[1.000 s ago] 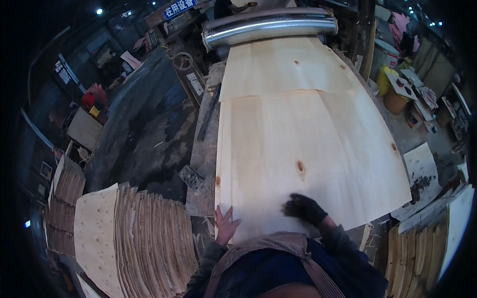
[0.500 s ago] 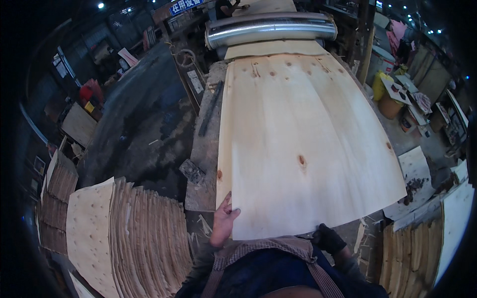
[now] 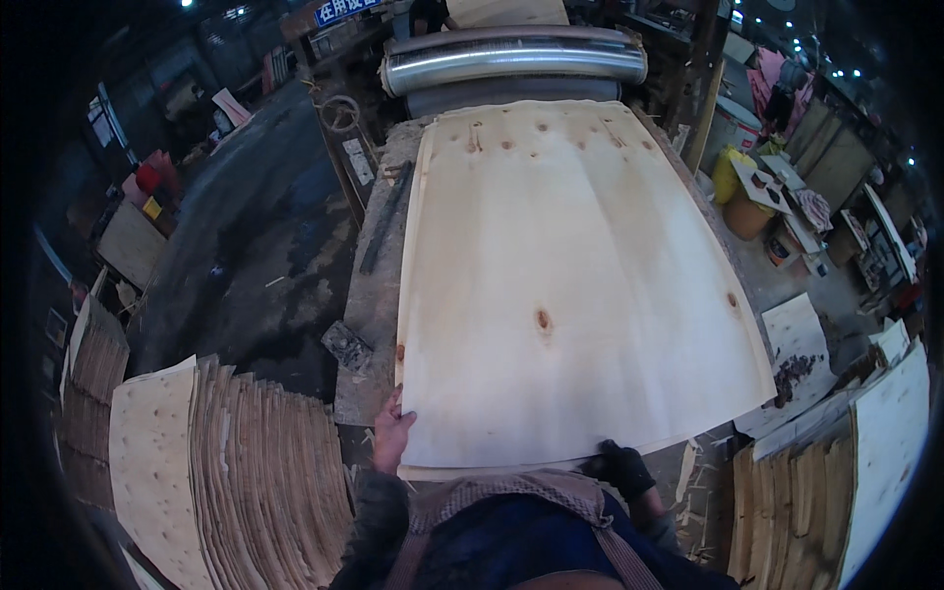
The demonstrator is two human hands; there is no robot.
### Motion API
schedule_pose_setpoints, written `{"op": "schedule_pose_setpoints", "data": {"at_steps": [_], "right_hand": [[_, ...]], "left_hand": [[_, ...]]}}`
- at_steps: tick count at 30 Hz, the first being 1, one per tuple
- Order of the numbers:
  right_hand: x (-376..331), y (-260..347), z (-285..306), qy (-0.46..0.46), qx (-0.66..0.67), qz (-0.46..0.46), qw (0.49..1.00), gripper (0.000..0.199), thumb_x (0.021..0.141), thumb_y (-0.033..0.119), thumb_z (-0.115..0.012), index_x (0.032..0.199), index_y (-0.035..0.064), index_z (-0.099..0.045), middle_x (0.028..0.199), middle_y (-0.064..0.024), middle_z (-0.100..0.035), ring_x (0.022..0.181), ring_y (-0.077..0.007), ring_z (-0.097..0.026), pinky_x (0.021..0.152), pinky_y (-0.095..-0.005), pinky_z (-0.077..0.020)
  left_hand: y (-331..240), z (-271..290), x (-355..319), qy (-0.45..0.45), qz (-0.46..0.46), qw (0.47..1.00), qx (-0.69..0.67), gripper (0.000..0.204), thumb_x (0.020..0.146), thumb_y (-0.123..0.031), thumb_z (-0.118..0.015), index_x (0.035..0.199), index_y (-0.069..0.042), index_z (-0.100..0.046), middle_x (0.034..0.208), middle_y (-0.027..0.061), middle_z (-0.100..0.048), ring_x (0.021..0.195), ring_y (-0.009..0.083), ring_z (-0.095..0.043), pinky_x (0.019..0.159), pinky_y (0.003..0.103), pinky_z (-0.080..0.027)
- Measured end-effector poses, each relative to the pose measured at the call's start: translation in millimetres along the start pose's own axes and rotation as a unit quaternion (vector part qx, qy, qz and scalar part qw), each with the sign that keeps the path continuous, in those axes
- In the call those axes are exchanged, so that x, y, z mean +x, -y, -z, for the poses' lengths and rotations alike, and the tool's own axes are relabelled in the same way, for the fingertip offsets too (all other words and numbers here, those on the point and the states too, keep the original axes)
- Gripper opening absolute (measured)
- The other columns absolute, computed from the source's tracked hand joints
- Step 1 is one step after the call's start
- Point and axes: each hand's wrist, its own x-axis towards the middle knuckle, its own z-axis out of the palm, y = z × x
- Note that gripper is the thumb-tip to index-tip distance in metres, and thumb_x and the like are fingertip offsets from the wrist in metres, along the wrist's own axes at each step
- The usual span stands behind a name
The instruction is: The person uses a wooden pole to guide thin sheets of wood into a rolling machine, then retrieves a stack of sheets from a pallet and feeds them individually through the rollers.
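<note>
A large pale wood veneer sheet point(image 3: 570, 275) with brown knots lies in front of me, almost square on top of another sheet whose rim shows along the left and near edges. My left hand point(image 3: 394, 433), bare, is closed on the left edge close to the near corner, thumb on top. At the near edge, right of the middle, my right hand point(image 3: 621, 468) in a dark glove grips the sheets; some of its fingers are hidden. Beyond the far edge runs a shiny metal roller point(image 3: 516, 67).
A stone-like worktable point(image 3: 369, 305) carries the sheets, with a dark bar point(image 3: 386, 218) and a grey block point(image 3: 346, 346) on its left side. Veneer stacks stand at left point(image 3: 265, 462) and right point(image 3: 796, 501). A handwheel point(image 3: 340, 114) sits left of the roller. A person point(image 3: 428, 15) is behind it.
The sheet end in front of the roller has gone from view. The top sheet has shifted left over the lower one, whose near rim now shows. Both hands have stayed at the edges.
</note>
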Motion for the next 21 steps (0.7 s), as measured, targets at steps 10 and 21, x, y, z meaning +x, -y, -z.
{"op": "schedule_pose_setpoints", "data": {"at_steps": [10, 21], "right_hand": [[5.2, 9.9, 23.6, 0.055, -0.630, 0.370, 0.681, 0.029, 0.091, 0.028, -0.049, 0.097, 0.0031, -0.064, 0.079, -0.0150, -0.066, 0.071, -0.0245, -0.064, 0.064, -0.0372, -0.0498], [23.5, 31.5, 7.9, 0.082, -0.459, 0.216, 0.858, 0.028, 0.093, 0.029, -0.048, 0.100, 0.0079, -0.064, 0.082, -0.0119, -0.065, 0.071, -0.0133, -0.060, 0.065, -0.0286, -0.0488]], "left_hand": [[39.4, 8.2, 16.2, -0.037, -0.069, 0.979, 0.188, 0.059, 0.076, 0.004, -0.054, 0.132, 0.004, -0.037, 0.121, 0.0200, -0.054, 0.106, 0.0222, -0.055, 0.091, 0.028, -0.041], [35.6, -34.2, 30.9, -0.098, -0.143, 0.873, 0.455, 0.050, 0.074, -0.012, -0.062, 0.122, -0.003, -0.050, 0.133, 0.0263, -0.035, 0.123, 0.0403, -0.036, 0.101, 0.042, -0.033]]}}
